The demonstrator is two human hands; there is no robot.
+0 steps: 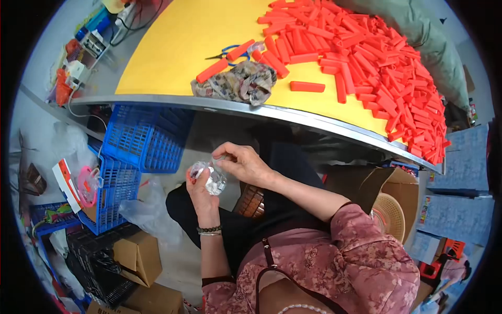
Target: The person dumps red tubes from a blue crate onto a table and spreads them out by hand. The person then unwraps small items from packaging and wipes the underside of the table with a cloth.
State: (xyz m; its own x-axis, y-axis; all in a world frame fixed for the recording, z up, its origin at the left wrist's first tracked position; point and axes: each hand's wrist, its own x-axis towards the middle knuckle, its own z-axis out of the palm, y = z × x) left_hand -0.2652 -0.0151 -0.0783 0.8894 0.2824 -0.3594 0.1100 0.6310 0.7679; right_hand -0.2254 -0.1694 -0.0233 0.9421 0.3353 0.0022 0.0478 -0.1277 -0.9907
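Observation:
My left hand (201, 192), with bracelets at its wrist, is closed around a clear, shiny plastic pack (214, 186) with white bits inside. Whether it is a small bag or a tub, I cannot tell. Over the upper right side of the pack, my right hand (240, 163) has its thumb and fingers drawn together in a pinch. What lies between those fingertips is too small to make out. Both hands are above my lap, below the table's front edge.
On the yellow tabletop (162, 47) lie a big heap of red oblong pieces (366, 63), a crumpled patterned cloth (238, 83) and blue-handled scissors (236, 52). Blue plastic baskets (149, 138) stand at left, cardboard boxes (138, 257) lower left. A metal table edge (293, 116) runs ahead of me.

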